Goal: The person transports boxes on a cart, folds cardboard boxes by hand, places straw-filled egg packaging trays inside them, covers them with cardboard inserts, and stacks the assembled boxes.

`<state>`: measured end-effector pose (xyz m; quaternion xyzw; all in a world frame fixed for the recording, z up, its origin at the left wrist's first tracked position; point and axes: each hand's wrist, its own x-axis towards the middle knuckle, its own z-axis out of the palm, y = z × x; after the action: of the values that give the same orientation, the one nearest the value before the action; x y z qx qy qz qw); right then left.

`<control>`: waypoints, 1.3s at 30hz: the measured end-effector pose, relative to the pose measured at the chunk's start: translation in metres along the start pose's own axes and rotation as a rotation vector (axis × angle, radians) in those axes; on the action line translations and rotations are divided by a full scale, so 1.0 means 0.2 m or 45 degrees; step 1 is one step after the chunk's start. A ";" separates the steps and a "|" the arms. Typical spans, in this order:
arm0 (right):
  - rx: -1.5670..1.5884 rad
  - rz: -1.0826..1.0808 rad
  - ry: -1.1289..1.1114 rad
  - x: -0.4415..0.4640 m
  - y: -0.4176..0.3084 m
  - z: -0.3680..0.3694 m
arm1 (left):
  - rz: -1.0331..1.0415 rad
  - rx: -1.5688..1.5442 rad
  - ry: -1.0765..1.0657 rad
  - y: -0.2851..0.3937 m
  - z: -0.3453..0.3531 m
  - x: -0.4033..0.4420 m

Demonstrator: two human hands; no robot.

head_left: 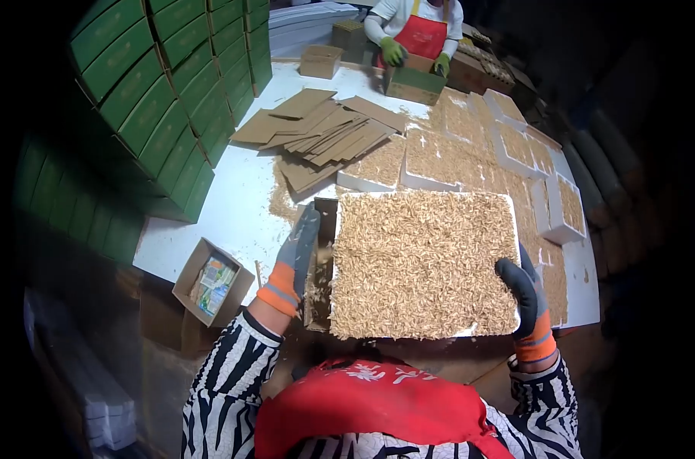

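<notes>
In front of my chest is a white foam box (515, 222), its top covered with loose straw-coloured husks (424, 264). At its left edge shows the dark inside of a brown cardboard box (317, 294), with some husks in it. My left hand (298, 241), in a grey and orange glove, is closed on the left wall of the cardboard box. My right hand (525, 294), gloved alike, grips the right side of the foam box, thumb over the top edge. How far the cardboard box reaches beneath the foam box is hidden.
Flat cardboard pieces (324, 130) lie piled on the white table (179, 245). More husk-covered foam boxes (563, 206) stand at right. Green boxes (152, 115) are stacked at left, near a small carton (244, 284) of packets. Across the table, a person in green gloves handles a green box (414, 83).
</notes>
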<state>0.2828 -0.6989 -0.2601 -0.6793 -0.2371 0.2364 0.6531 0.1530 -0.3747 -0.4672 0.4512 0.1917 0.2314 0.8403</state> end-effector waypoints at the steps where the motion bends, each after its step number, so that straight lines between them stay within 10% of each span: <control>1: 0.051 0.055 -0.015 0.00 -0.03 0.07 | 0.009 0.000 0.029 0.12 0.14 -0.07; 10: -0.389 0.243 -0.251 0.17 0.09 0.12 | 0.058 0.141 0.103 0.19 0.21 -0.12; 12: -1.541 0.309 -0.376 0.22 0.05 0.13 | 0.017 0.288 0.087 0.20 0.20 -0.12; 14: -1.837 0.222 -0.513 0.29 0.10 0.15 | 0.020 0.388 0.058 0.24 0.20 -0.13; 21: -1.095 -0.181 -0.577 0.98 0.07 0.01 | 0.140 0.319 0.143 0.28 0.26 -0.19; 30: -2.002 -1.460 -0.425 2.18 1.17 0.46 | 0.098 1.245 0.326 0.36 0.31 -0.25; 39: -1.813 -1.142 -0.566 2.40 1.27 0.68 | -0.120 1.321 0.475 0.37 0.38 -0.25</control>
<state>0.5723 -0.2988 -0.5244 -0.7068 -0.6958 -0.1206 0.0430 0.1357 -0.4183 -0.3593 0.7483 0.4462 0.1448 0.4691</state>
